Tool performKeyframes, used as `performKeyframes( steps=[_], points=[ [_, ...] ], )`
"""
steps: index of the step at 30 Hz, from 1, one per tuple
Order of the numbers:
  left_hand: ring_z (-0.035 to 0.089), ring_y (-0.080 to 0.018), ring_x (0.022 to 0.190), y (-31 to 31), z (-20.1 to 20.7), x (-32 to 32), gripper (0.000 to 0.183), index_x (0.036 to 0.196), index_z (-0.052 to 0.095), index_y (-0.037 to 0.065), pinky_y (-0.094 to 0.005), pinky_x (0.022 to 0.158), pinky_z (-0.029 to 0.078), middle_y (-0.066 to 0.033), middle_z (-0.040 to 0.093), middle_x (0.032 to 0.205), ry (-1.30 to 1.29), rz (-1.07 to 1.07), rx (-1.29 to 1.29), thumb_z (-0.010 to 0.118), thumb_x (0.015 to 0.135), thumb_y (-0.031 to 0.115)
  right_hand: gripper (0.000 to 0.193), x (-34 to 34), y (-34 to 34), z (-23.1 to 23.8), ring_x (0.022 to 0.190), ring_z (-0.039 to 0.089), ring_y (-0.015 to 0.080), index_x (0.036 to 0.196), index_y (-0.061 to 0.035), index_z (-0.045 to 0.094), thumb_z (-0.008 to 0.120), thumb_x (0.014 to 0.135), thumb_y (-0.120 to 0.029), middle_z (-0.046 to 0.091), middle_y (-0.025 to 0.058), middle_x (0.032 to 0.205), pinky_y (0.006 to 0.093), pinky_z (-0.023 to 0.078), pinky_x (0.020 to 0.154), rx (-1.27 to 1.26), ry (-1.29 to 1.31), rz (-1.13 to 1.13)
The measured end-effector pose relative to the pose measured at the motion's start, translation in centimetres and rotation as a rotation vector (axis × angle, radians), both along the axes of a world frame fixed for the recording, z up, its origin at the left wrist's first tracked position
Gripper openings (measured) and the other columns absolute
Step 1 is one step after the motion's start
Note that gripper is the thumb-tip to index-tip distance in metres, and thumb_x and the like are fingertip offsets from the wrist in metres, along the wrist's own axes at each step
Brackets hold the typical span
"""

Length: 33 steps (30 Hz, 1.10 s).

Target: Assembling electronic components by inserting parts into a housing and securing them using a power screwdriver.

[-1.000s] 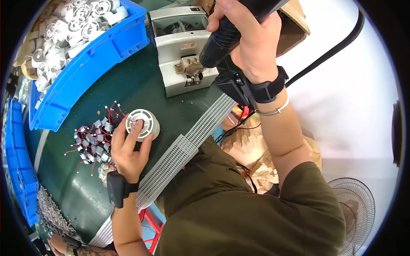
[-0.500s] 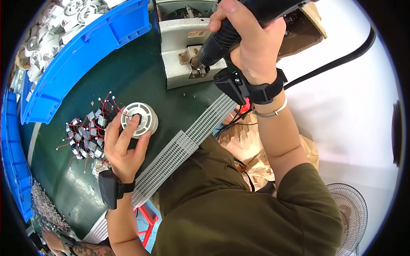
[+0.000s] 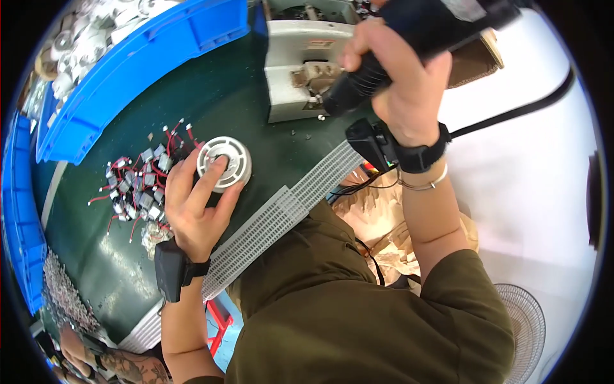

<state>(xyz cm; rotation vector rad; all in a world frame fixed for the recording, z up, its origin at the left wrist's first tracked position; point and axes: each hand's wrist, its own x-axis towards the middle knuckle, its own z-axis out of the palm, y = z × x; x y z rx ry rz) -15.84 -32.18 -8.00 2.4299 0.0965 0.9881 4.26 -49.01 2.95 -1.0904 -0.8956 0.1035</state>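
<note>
My left hand [image 3: 199, 211] holds a white round plastic housing [image 3: 240, 169] on the green table. Its index fingertip presses at the housing's central hole, hiding what lies there, while thumb and other fingers grip the rim. In my right hand [image 3: 412, 93] is a black corded electric screwdriver [image 3: 419, 25], slanting down to the left. Its nose is at the front edge of a pale metal screw feeder [image 3: 288, 99]; a small bright speck [image 3: 322, 118] shows by the tip, too small to name. Small motors with red wires [image 3: 146, 185] lie heaped beside my left hand.
A blue bin [image 3: 144, 73] of white plastic parts stands at the far left, with another blue bin [image 3: 19, 211] along the left edge. Loose small metal parts [image 3: 67, 294] are piled near a co-worker's tattooed arm [image 3: 131, 366]. A white perforated strip [image 3: 281, 211] lines the table's near edge.
The whole view has shifted, moving the table things rightward in the picture. The screwdriver's nose has drawn slightly away from the feeder's pickup spot, toward its front edge. My left hand keeps its hold.
</note>
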Motion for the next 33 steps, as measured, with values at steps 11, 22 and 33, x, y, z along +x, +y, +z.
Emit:
performKeyframes(
  steps=[11,22,33],
  points=[
    [0.063,-0.0282,0.091,-0.2,0.9,0.3,0.036,0.095,0.068,0.009,-0.0469,0.084,0.049,-0.0144,0.062,0.113,-0.034,0.051,0.143,0.084,0.062,0.016,0.040,-4.0,7.3,2.3,0.059,0.058,0.0178,0.122,0.0105,0.043,0.060,0.087,-0.003,0.059,0.0102,0.071,0.0299,0.047,0.054,0.276,0.251,0.515],
    [0.063,-0.0280,0.085,-0.2,0.8,0.3,0.034,0.093,0.069,0.009,-0.0466,0.084,0.049,-0.0132,0.061,0.111,-0.039,0.037,0.096,0.083,0.062,0.016,0.038,-7.0,7.2,3.0,0.053,0.056,0.0144,0.113,0.0073,0.049,0.067,0.079,0.001,0.060,0.0077,0.069,0.0268,0.047,0.051,-0.022,0.226,0.188],
    [0.062,-0.0280,0.086,-0.3,0.5,0.2,0.035,0.095,0.069,0.011,-0.0465,0.084,0.048,-0.0122,0.061,0.112,-0.039,0.038,0.082,0.082,0.063,0.017,0.035,-6.7,7.8,3.3,0.060,0.058,0.0084,0.106,0.0055,0.052,0.068,0.075,0.005,0.061,0.0032,0.071,0.0236,0.047,0.058,-0.302,0.217,0.056]
  ],
)
